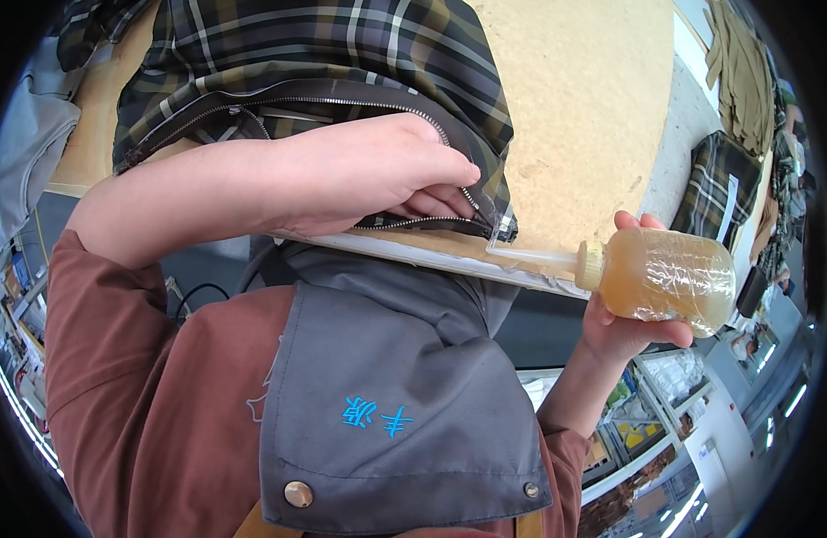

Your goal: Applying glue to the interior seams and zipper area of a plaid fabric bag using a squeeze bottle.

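A dark plaid garment (350,40) lies at the table's near edge, with an opening framed by a metal-toothed zipper (292,99). My left hand (400,170) reaches across this opening. Its fingers are curled closed on the zipper's edge near the right corner, though the fingertips are partly hidden. In my right hand (651,332) is a squeeze bottle (673,278) of cloudy amber liquid, wrapped in clear film. It is tipped sideways, its yellow cap and long clear nozzle pointing left. The nozzle's tip is close to the garment's corner; I cannot tell whether they touch.
The pale board tabletop (584,108) extends right of the garment. Another folded plaid piece (718,184) and olive-brown strips of cloth (740,72) lie at the far right. Light grey-blue fabric (28,134) hangs at the left. Below the right arm stands a shelf (669,394) with assorted items.
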The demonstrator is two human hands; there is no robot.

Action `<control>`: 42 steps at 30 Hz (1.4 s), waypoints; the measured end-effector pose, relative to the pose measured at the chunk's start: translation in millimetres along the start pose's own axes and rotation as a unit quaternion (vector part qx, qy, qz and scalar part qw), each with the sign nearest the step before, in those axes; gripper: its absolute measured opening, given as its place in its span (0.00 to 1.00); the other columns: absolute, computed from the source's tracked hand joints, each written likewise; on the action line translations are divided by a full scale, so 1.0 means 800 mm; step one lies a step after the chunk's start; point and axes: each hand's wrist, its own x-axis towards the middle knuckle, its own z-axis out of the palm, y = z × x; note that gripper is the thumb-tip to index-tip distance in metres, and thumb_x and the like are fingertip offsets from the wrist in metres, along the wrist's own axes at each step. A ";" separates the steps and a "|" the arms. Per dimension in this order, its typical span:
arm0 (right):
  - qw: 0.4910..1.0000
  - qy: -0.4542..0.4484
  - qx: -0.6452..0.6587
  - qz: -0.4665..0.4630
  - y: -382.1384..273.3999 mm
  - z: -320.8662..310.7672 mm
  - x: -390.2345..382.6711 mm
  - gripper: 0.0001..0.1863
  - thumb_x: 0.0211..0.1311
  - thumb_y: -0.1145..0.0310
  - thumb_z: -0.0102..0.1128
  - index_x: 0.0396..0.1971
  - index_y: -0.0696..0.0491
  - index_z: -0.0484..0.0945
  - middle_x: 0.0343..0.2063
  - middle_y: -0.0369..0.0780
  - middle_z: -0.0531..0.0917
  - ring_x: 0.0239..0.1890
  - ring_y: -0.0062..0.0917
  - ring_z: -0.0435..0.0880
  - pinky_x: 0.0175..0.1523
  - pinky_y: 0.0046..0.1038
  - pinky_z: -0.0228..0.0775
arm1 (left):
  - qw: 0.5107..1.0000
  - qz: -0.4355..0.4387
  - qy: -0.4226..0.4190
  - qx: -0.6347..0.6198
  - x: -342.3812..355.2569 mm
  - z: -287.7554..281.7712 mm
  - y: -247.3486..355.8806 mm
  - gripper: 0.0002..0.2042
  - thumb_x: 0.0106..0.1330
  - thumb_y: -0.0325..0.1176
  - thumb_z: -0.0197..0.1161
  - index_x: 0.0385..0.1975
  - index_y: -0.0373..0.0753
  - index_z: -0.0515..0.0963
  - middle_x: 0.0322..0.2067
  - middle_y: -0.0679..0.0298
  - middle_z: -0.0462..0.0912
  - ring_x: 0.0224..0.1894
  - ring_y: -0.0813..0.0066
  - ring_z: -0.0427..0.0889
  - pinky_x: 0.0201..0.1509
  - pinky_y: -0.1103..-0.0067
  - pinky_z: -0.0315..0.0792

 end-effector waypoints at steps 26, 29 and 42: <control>0.977 0.009 0.184 -0.104 -0.016 -0.003 0.004 0.59 0.31 0.35 0.65 0.57 0.64 0.54 0.55 0.50 0.64 0.29 0.15 0.75 0.21 0.10 0.68 | 0.993 -0.043 0.003 -0.110 0.011 -0.013 0.022 0.09 0.63 0.32 0.51 0.30 0.30 0.73 0.30 0.57 0.80 0.26 0.80 0.81 0.25 0.90 0.73; 0.986 -0.008 0.064 -0.156 -0.017 -0.014 -0.007 0.61 0.28 0.33 0.64 0.56 0.66 0.54 0.54 0.53 0.65 0.41 0.26 0.77 0.36 0.18 0.73 | 0.992 -0.047 0.002 -0.119 0.011 -0.015 0.025 0.09 0.62 0.30 0.51 0.31 0.29 0.73 0.29 0.55 0.80 0.25 0.80 0.81 0.25 0.89 0.75; 0.928 -0.252 -0.087 -0.261 -0.021 0.003 -0.009 0.59 0.33 0.24 0.48 0.55 0.64 0.59 0.52 0.54 0.66 0.52 0.46 0.70 0.58 0.38 0.61 | 0.991 -0.051 -0.009 -0.119 0.014 -0.015 0.021 0.09 0.63 0.31 0.50 0.31 0.29 0.72 0.29 0.54 0.80 0.27 0.77 0.82 0.26 0.88 0.76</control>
